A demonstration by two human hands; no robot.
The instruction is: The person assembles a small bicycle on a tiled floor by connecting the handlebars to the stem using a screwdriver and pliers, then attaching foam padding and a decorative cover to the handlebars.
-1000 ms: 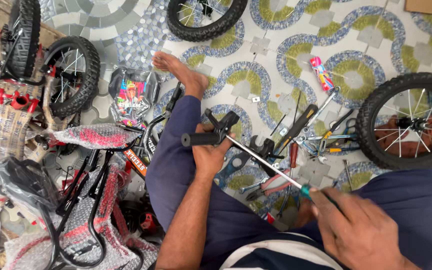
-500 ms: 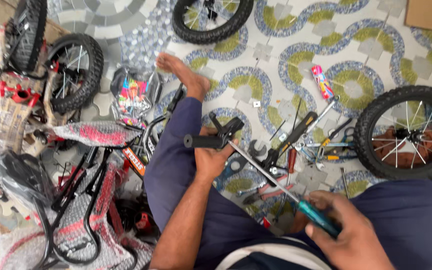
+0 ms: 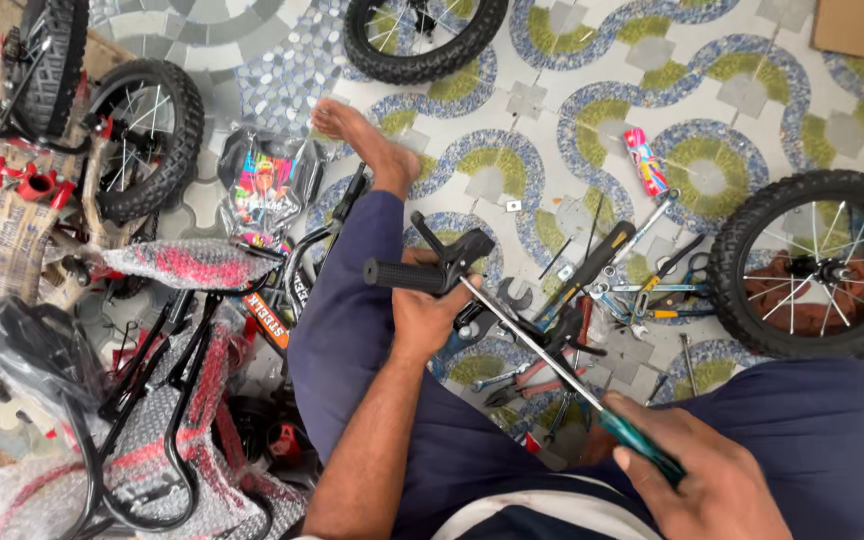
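The person sits on a patterned tile floor (image 3: 572, 90) with one bare foot (image 3: 367, 140) stretched out ahead. The left hand (image 3: 430, 315) is clenched around a black handlebar grip with brake lever (image 3: 430, 268), holding it above the left thigh. The right hand (image 3: 707, 478) grasps the green handle of a long screwdriver (image 3: 552, 365), whose metal shaft runs up and left so that its tip meets the brake lever clamp just beside the left hand. On the floor beyond the shaft lies a scatter of hand tools (image 3: 632, 275), between the person's legs and a small spoked wheel (image 3: 820, 265) at the right edge. A second wheel (image 3: 422, 35) lies at the top edge. To the left stand wrapped bicycle frames (image 3: 152, 420) in red and black, well apart from both hands.
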